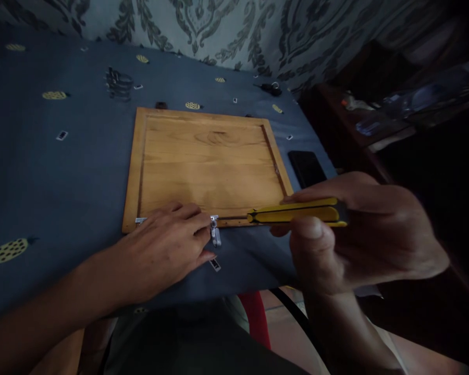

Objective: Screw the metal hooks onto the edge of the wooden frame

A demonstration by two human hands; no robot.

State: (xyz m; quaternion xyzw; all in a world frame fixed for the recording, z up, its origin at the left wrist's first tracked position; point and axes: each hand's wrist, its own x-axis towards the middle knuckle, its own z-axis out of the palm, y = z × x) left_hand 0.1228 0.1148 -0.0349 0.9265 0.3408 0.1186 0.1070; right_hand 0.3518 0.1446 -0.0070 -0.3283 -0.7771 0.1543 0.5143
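Note:
My right hand is closed around the yellow and black handle of a screwdriver. Its thin shaft points left along the near edge of a wooden framed panel, and the tip is by a silver metal fitting. That fitting looks like a latch or bolt, with a small part hanging over the panel's edge. My left hand lies over it, fingers bent and pressing it to the frame. Most of the fitting is hidden under this hand; another metal end shows at its left.
A dark phone lies right of the panel, and keys are behind it. Several dark, thin items sit at the back left. A blue cloth with pineapple prints covers the table. A cluttered shelf stands at the right.

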